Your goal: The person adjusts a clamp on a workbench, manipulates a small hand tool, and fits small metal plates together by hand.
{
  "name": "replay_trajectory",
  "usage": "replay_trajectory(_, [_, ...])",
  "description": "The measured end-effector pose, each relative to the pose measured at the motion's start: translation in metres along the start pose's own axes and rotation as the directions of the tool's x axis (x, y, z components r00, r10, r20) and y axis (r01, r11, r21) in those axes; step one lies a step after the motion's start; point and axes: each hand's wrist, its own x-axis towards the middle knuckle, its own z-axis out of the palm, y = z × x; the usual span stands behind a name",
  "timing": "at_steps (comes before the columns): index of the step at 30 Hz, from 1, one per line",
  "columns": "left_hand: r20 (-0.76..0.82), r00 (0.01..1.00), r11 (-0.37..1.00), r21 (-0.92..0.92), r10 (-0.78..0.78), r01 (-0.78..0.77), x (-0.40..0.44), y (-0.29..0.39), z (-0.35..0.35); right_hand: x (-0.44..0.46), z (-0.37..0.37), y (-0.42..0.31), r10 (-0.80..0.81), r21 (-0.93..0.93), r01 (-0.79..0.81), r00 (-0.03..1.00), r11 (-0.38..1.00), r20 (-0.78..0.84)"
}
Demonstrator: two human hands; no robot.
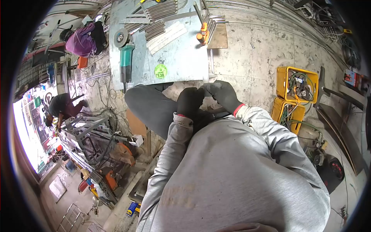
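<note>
My left hand (189, 101) and my right hand (225, 95), both in dark gloves with red cuffs, meet in front of my body, just off the near edge of the metal-topped table (179, 62). Their fingers are curled and pressed together. Whatever is pinched between them, if anything, is too small or hidden to name. On the tabletop to the left lies a teal angle grinder (126, 58) with its disc facing up. A round green sticker (160, 71) is on the surface near the hands.
Metal bars (160, 11) and an orange clamp (201, 38) are at the table's far side. Yellow crates (281, 83) with cables stand on the right. Two people (83, 40) work at left, near a metal frame (89, 129). A cut-off saw (123, 152) sits lower left.
</note>
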Motion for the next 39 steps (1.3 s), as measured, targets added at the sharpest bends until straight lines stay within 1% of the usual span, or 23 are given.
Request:
replay_trajectory(2, [-0.095, 0.995, 0.974, 0.224, -0.014, 0.035, 0.006, -0.004, 0.012, 0.005, 0.005, 0.011, 0.019, -0.047, -0.02, 0.999, 0.999, -0.027])
replay_trajectory(6, [-0.131, 0.982, 0.966, 0.203, -0.136, 0.161, 0.017, 0.0, 0.012, 0.009, 0.001, 0.002, 0.119, -0.054, -0.121, 0.992, 0.991, -0.046])
replay_trajectory(7, [-0.24, 0.956, 0.965, 0.158, -0.168, 0.209, 0.023, 0.007, 0.003, 0.012, -0.002, -0.011, 0.123, -0.055, -0.125, 0.992, 0.991, -0.041])
replay_trajectory(9, [-0.389, 0.917, 0.966, 0.188, -0.092, 0.177, 0.038, 0.0, -0.002, 0.022, -0.01, -0.036, 0.038, 0.035, -0.036, 0.998, 0.999, -0.052])
replay_trajectory(10, [-0.42, 0.906, 0.954, 0.29, 0.059, 0.072, 0.05, -0.013, -0.001, 0.038, -0.009, -0.019, -0.344, -0.169, 0.324, 0.933, 0.931, -0.104])
replay_trajectory(12, [-0.209, 0.974, 0.932, 0.363, 0.084, -0.003, 0.078, -0.046, 0.0, 0.049, -0.025, -0.056, 0.001, 0.113, 0.0, 1.0, 0.994, -0.008])
replay_trajectory(14, [-0.032, 0.984, 0.954, 0.242, -0.175, 0.178, 0.112, -0.05, -0.018, 0.087, -0.027, -0.042, -0.13, -0.085, 0.127, 0.991, 0.988, -0.036])
replay_trajectory(16, [0.038, 0.89, 0.888, 0.093, -0.455, 0.45, 0.138, -0.026, -0.056, 0.115, -0.03, -0.028, -0.435, -0.225, 0.413, 0.899, 0.883, -0.055])
replay_trajectory(18, [0.029, 0.834, 0.833, 0.066, -0.551, 0.549, 0.155, -0.017, -0.07, 0.133, -0.037, -0.043, -0.521, -0.433, 0.465, 0.854, 0.772, -0.011])
replay_trajectory(22, [0.06, 0.842, 0.844, 0.055, -0.535, 0.533, 0.161, -0.026, -0.069, 0.135, -0.037, -0.052, -0.388, -0.289, 0.349, 0.918, 0.891, -0.086])
replay_trajectory(24, [-0.017, 0.883, 0.883, 0.021, -0.468, 0.468, 0.152, -0.03, -0.059, 0.118, -0.04, -0.069, -0.197, -0.196, 0.177, 0.976, 0.964, -0.088])
replay_trajectory(25, [0.058, 0.854, 0.855, 0.086, -0.517, 0.511, 0.148, -0.024, -0.058, 0.12, -0.032, -0.049, -0.411, -0.367, 0.352, 0.906, 0.861, -0.096])
replay_trajectory(28, [0.163, 0.888, 0.903, 0.063, -0.429, 0.425, 0.105, -0.025, -0.034, 0.081, -0.022, -0.016, -0.446, -0.257, 0.435, 0.895, 0.863, 0.015])
replay_trajectory(30, [0.114, 0.978, 0.971, 0.186, -0.175, 0.152, 0.059, -0.026, -0.008, 0.053, -0.01, -0.001, -0.255, -0.316, 0.275, 0.962, 0.908, 0.102])
replay_trajectory(31, [-0.084, 0.984, 0.918, 0.381, 0.155, -0.112, 0.032, -0.029, 0.008, 0.035, -0.006, -0.001, -0.223, -0.359, 0.23, 0.973, 0.905, 0.062])
replay_trajectory(32, [-0.108, 0.982, 0.917, 0.385, 0.156, -0.103, 0.016, -0.018, 0.012, 0.016, -0.001, 0.0, -0.192, -0.4, 0.185, 0.981, 0.898, 0.024])
replay_trajectory(33, [-0.124, 0.945, 0.867, 0.448, 0.304, -0.22, -0.004, -0.032, 0.037, -0.001, -0.004, 0.007, -0.318, -0.395, 0.335, 0.942, 0.855, 0.111])
replay_trajectory(34, [-0.084, 0.977, 0.957, 0.233, 0.197, -0.173, -0.018, -0.026, 0.044, -0.011, -0.009, 0.011, -0.44, -0.38, 0.482, 0.876, 0.789, 0.198])
replay_trajectory(35, [-0.109, 0.993, 0.988, 0.146, -0.032, 0.048, -0.023, -0.005, 0.043, -0.017, -0.012, -0.005, 0.09, 0.006, -0.094, 0.969, 0.996, 0.231])
replay_trajectory(36, [-0.113, 0.959, 0.963, 0.046, -0.26, 0.267, -0.021, 0.015, 0.032, -0.016, -0.016, -0.013, 0.08, -0.011, -0.08, 0.967, 0.997, 0.244])
replay_trajectory(37, [-0.132, 0.953, 0.96, 0.035, -0.272, 0.279, -0.018, 0.022, 0.015, -0.016, -0.024, -0.018, 0.079, 0.019, -0.084, 0.98, 0.996, 0.18])
replay_trajectory(38, [-0.001, 0.906, 0.812, -0.446, -0.423, 0.378, -0.014, 0.029, -0.003, -0.017, -0.032, -0.018, 0.084, 0.048, -0.09, 0.99, 0.995, 0.114])
replay_trajectory(39, [0.182, 0.862, 0.441, -0.798, -0.473, 0.41, -0.012, 0.029, -0.009, -0.017, -0.038, -0.019, 0.053, 0.142, -0.068, 0.993, 0.988, 0.101])
